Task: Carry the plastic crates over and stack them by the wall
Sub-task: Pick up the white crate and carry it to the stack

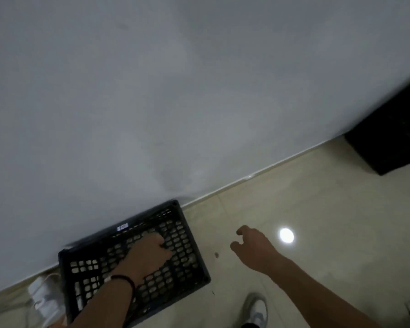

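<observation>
Stacking by the wall [152, 91], early stage, judged from present layout.

Item one: black plastic crate [187, 263], lattice pattern, small white label at far rim. Placed on pale tiled floor [317, 209], far edge against or just beside the wall; contact not certain. Appears set down, flat, bottom side possibly upward; cannot tell for sure. Nothing stacked on top as yet.

Item two: second dark crate [388, 143], far right, also on the floor close to the wall, well apart from the first. Blurred; height and whether one crate or several cannot be told.

Left hand [147, 256]: laid on the lattice of the near crate, fingers curled down into or onto the openings, dark band at the wrist. Gripping or merely pressing: cannot tell with certainty, though curled fingers suggest a hold on the mesh.

Right hand [253, 245]: free, over bare floor to the right of the crate, fingers loosely bent, holding nothing, touching nothing.

Other: white plug or adapter with cable [43, 297] on the floor at left of the crate, just beside it. Pale shoe [256, 311] at lower edge. Round light glare on tile.

Progress, as judged: one crate delivered to the wall, no pile formed here. Left to do: release, fetch further crates, build the stack. Number outstanding not visible.
</observation>
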